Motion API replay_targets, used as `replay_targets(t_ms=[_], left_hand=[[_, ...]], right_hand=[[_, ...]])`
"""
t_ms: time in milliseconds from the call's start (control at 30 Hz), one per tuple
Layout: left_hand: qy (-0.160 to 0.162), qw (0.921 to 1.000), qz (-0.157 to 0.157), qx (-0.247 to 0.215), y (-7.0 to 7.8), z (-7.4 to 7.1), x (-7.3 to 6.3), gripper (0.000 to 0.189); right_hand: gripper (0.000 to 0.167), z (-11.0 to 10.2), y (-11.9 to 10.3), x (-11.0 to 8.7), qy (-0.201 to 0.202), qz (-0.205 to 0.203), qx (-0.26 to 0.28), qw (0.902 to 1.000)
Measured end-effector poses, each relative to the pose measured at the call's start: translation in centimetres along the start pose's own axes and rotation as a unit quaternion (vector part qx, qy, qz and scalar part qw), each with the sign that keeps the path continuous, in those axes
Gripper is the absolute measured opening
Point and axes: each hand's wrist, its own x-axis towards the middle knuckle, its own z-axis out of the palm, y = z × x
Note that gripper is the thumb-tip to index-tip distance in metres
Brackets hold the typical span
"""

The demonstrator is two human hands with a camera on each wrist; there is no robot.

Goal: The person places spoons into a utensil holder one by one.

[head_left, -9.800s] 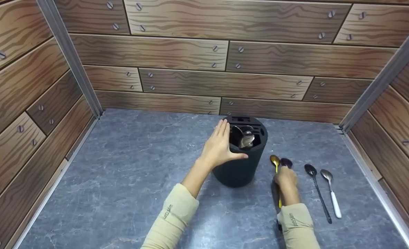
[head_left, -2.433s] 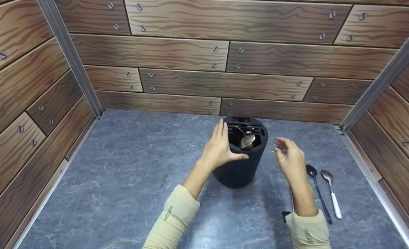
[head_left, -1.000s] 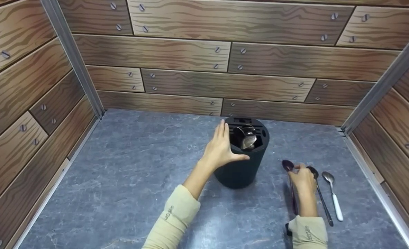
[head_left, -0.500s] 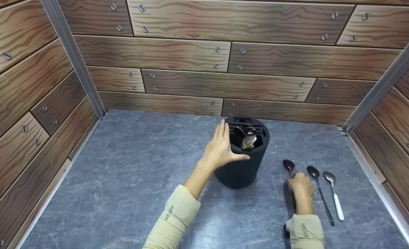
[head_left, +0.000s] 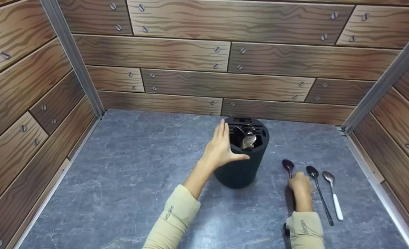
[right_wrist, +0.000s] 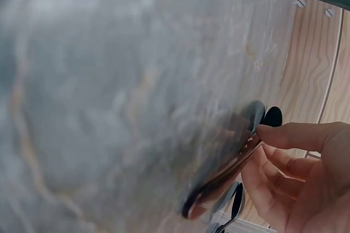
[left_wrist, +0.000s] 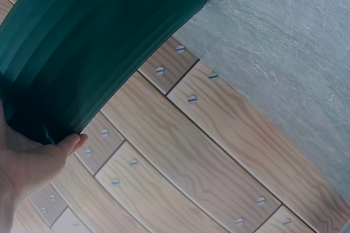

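Observation:
My left hand [head_left: 216, 147] rests against a dark green-black utensil holder [head_left: 239, 173], straight fingers along its left rim and thumb stretched across the front. Several metal spoons [head_left: 248, 140] stand inside it, bowls up. In the left wrist view, thumb and fingertips show at the holder's edge. To the holder's right, my right hand [head_left: 300, 185] pinches the handle of a dark purple spoon [head_left: 287, 165], low over the tabletop. The right wrist view shows thumb and fingers on that spoon's handle [right_wrist: 235, 164]; in the head view the hand hides most of it.
Right of my right hand lie a black spoon [head_left: 312, 171] and a silver spoon with a white handle [head_left: 336, 205]. Wood-patterned walls [head_left: 225, 83] enclose the grey marbled tabletop [head_left: 149, 162] at the back and both sides.
The gold spoon has gone from the tabletop. My right hand came down from beside the holder to the purple spoon and took its handle. My left hand stayed at the holder.

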Motion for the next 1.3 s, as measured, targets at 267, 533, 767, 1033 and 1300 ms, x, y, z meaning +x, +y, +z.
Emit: replay_targets(t_ms=[267, 533, 767, 1033, 1300], left_hand=[[-0.001, 1.0000, 0.000, -0.002, 0.0, 0.0, 0.0, 0.126], [-0.001, 1.0000, -0.001, -0.001, 0.0, -0.1, 0.0, 0.126], [-0.010, 0.9999, -0.006, 0.004, 0.0, -0.1, 0.1, 0.127], [-0.008, 0.9999, -0.007, 0.003, 0.1, -0.1, 0.1, 0.127], [-0.004, 1.0000, -0.003, 0.002, 0.0, 0.0, 0.1, 0.127]], right_hand=[[0.022, 0.0, 0.0, -0.1, 0.008, -0.001, -0.003, 1.0000], [0.015, -0.5, -0.2, -0.3, 0.022, -0.005, 0.016, 0.9996], [0.013, -0.8, -0.4, -0.5, 0.044, -0.018, 0.027, 0.9985], [0.026, -1.0, -0.9, -0.5, 0.080, -0.031, 0.044, 0.9954], [0.026, -1.0, -1.3, -0.8, 0.117, -0.047, 0.060, 0.9902]])
